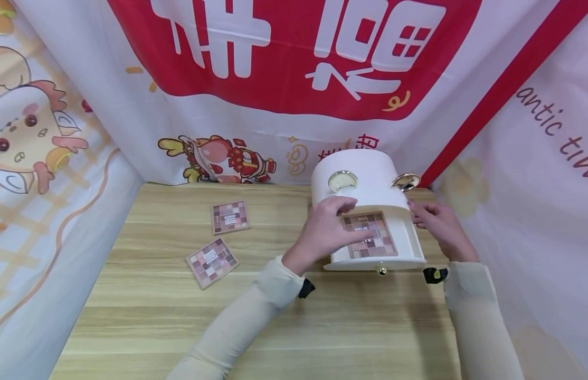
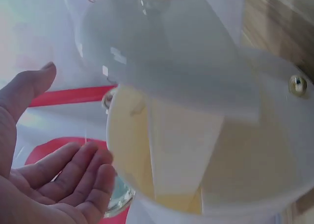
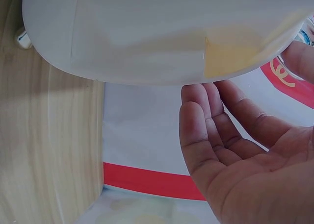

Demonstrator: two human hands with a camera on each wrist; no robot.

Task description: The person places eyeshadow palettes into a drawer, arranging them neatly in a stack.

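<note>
A white oval drawer box (image 1: 365, 169) with gold knobs stands at the back right of the wooden table (image 1: 180, 327). Its bottom drawer (image 1: 370, 262) is pulled out, and a pink-brown eyeshadow palette (image 1: 377, 243) lies flat in it. My left hand (image 1: 341, 224) reaches over the drawer, fingertips on the palette's left part. In the left wrist view the left hand (image 2: 73, 180) shows relaxed fingers holding nothing, next to the box (image 2: 196, 111). My right hand (image 1: 432, 216) is at the drawer's right side; in the right wrist view its fingers (image 3: 230, 140) are loose under the box (image 3: 147, 33).
Two more palettes lie on the table to the left, one further back (image 1: 230, 217) and one nearer (image 1: 211, 262). Printed cloth walls (image 1: 61, 174) close in the table at the back and both sides. The drawer's gold knob (image 1: 381, 271) points toward me.
</note>
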